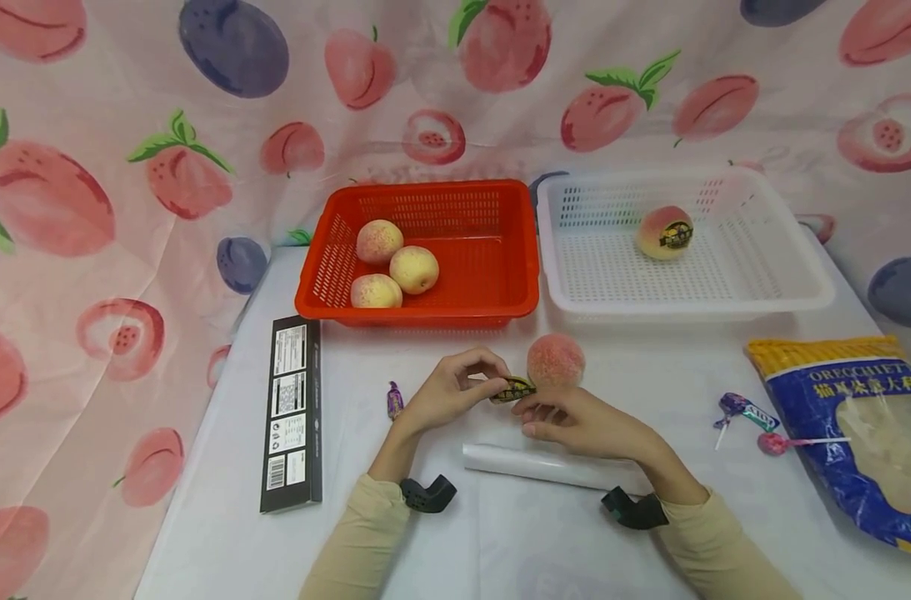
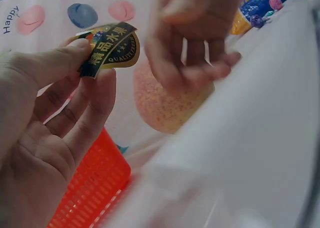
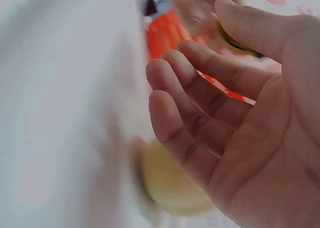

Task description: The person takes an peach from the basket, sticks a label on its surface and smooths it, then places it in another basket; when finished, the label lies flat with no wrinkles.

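Left to right, I see the red basket [image 1: 473, 271] with three peaches [image 1: 380, 242]; the left hand [image 1: 451, 387] pinching a black-and-gold label [image 1: 513, 390] at one end; a peach [image 1: 556, 358] just beyond the hands, no label showing; and the right hand [image 1: 578, 421], fingers loosely curved and parted, gripping nothing, beside the label. I judge a light edge pinch best, keeping the label uncreased, its back untouched.
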A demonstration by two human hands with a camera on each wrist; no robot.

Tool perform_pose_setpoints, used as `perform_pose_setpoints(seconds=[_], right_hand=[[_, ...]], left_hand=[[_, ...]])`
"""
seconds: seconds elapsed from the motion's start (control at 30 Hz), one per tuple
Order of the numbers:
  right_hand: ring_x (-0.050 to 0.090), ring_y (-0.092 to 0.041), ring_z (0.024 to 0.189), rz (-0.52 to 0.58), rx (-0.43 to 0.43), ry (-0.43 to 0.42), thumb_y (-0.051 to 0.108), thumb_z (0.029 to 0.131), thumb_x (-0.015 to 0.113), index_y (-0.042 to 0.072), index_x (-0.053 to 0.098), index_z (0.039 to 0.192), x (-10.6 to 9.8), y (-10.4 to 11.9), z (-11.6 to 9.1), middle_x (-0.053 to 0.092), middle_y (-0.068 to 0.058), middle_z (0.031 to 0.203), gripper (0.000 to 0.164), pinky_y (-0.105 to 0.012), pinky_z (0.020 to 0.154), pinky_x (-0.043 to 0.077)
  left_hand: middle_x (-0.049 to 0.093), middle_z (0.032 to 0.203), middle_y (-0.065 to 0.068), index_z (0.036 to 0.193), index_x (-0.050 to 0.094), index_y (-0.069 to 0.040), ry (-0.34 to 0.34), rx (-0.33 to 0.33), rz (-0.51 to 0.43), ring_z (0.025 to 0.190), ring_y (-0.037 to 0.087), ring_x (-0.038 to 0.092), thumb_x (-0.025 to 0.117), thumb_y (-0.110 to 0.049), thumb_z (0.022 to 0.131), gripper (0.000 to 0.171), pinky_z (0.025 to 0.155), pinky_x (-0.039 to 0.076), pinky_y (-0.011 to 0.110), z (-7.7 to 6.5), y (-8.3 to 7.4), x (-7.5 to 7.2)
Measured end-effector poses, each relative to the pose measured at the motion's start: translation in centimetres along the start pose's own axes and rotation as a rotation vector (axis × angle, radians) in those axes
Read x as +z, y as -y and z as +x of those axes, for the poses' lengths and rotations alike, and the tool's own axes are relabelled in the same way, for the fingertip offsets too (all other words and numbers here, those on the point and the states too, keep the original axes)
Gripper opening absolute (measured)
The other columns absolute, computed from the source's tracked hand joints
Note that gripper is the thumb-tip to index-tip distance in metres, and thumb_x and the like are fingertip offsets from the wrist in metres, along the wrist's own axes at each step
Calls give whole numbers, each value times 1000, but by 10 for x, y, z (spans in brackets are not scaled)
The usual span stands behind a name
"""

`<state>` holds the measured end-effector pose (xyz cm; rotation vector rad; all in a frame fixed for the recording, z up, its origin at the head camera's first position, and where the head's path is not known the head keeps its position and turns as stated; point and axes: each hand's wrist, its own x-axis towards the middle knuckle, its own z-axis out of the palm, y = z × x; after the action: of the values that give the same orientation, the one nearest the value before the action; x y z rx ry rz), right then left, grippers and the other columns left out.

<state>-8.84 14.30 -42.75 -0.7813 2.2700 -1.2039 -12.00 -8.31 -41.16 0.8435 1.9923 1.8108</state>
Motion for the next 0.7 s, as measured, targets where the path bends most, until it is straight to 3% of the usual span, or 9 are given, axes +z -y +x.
perform_pose_setpoints(seconds=[0.2,0.33,0.7], right_hand=[[55,-6,71,-26,24,-139,36,83,59,24,58,89,-22,6,-12,60,7,77,13,-22,63,46],[53,-6,66,-63,36,-217,37,83,58,26,57,85,-28,8,-15,59,4,72,12,-22,59,43],[49,-4,59,-188,28,-295,31,83,60,25,55,81,-30,0,-14,54,12,65,8,-19,52,41]], left_hand=[[60,90,11,96,59,-3,-7,-49,10,82,14,57,60,-5,82,15,65,53,30,3,1,6],[62,90,10,97,60,-3,8,-44,28,82,17,58,61,-7,82,16,65,53,30,8,0,14],[63,90,11,101,62,-4,-11,-73,52,81,21,58,62,-11,82,20,66,52,41,23,-1,27]])
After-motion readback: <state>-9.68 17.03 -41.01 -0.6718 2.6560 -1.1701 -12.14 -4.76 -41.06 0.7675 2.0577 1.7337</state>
